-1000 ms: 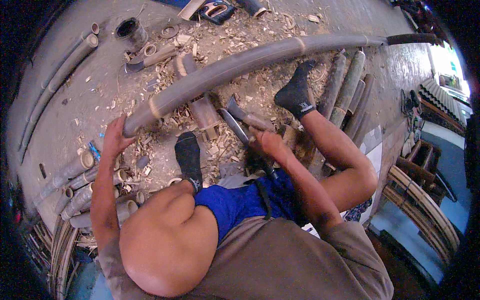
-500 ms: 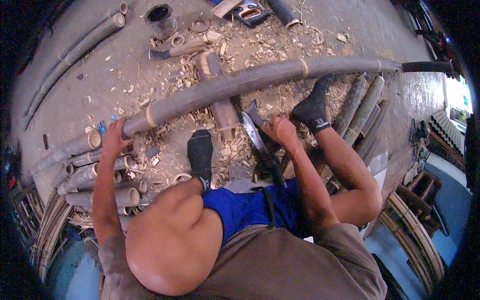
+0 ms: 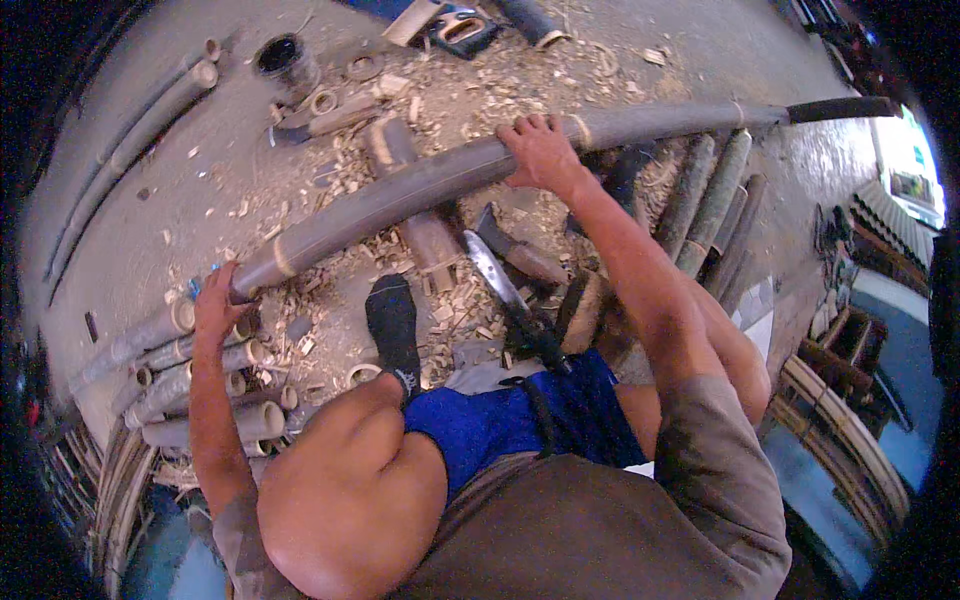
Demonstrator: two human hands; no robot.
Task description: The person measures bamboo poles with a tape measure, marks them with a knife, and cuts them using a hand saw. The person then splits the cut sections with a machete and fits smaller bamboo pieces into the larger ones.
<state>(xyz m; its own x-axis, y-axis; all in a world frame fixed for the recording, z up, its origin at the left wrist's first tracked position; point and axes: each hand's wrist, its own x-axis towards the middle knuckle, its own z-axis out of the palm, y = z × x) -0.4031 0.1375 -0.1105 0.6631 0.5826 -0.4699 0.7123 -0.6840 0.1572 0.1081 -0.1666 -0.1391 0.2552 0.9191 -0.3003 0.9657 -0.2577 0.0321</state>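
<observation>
A long dark bamboo pole [image 3: 400, 197] lies slantwise across a shorter, thicker piece of bamboo [image 3: 428, 245] on the floor. At the pole's left end my left hand [image 3: 217, 303] grips it, thumb and fingers around the cut end. My right hand [image 3: 543, 155] is laid over the pole right of its middle, fingers curled across the top beside a pale node ring. Below the pole rests a hatchet-like tool [image 3: 530, 262] with a dark blade and wooden handle. Next to it is a long knife [image 3: 490, 268], its bare blade pointing away from my lap.
Wood chips [image 3: 470, 335] litter the floor. Cut bamboo lengths are stacked at the left [image 3: 215, 425] and right [image 3: 715, 195]. A handsaw [image 3: 465, 32], a dark pot [image 3: 285, 62] and another wood-handled tool [image 3: 345, 118] lie beyond the pole. My socked foot [image 3: 392, 325] is near it.
My right hand has let go of the hatchet-like tool and moved up onto the bamboo pole. The tool now lies on the floor. My left hand stays at the pole's end.
</observation>
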